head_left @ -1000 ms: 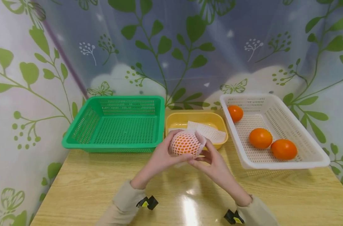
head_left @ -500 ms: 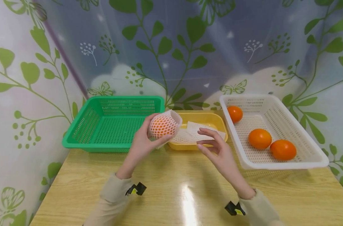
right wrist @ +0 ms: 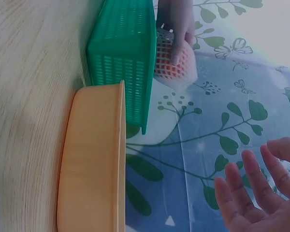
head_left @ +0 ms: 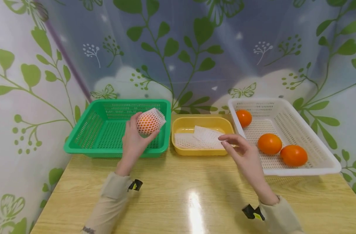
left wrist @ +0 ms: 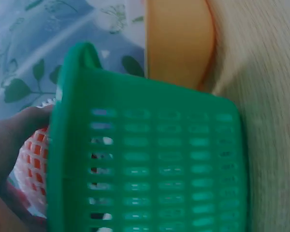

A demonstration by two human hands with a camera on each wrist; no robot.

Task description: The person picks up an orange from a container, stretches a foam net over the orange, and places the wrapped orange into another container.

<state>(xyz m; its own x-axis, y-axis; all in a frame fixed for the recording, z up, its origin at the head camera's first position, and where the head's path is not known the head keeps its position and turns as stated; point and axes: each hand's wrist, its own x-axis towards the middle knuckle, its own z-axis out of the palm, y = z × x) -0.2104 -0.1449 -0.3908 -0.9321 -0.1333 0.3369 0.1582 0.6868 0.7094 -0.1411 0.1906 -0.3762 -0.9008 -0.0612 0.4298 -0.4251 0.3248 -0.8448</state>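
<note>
My left hand (head_left: 133, 138) grips an orange fruit in a white foam net sleeve (head_left: 149, 123), thumb on one side and fingers on the other. It holds the fruit over the right part of the green basket (head_left: 117, 151). From the right wrist, the netted fruit (right wrist: 176, 63) appears above the basket's rim. My right hand (head_left: 247, 159) holds nothing and hovers between the yellow tray (head_left: 201, 152) and the white basket (head_left: 295, 171); its relaxed fingers (right wrist: 253, 174) are spread apart in the right wrist view. Flat foam net sleeves (head_left: 207, 138) lie in the yellow tray.
Three bare orange fruits sit in the white basket: one fruit (head_left: 244, 118) at its left wall and two near the front, including a fruit (head_left: 294, 155). The wooden table (head_left: 178, 195) extends in front of the containers. A leaf-patterned curtain (head_left: 178, 55) hangs behind.
My right hand has let go of the netted fruit and moved right. My left hand has carried the fruit leftward from in front of the yellow tray to over the green basket.
</note>
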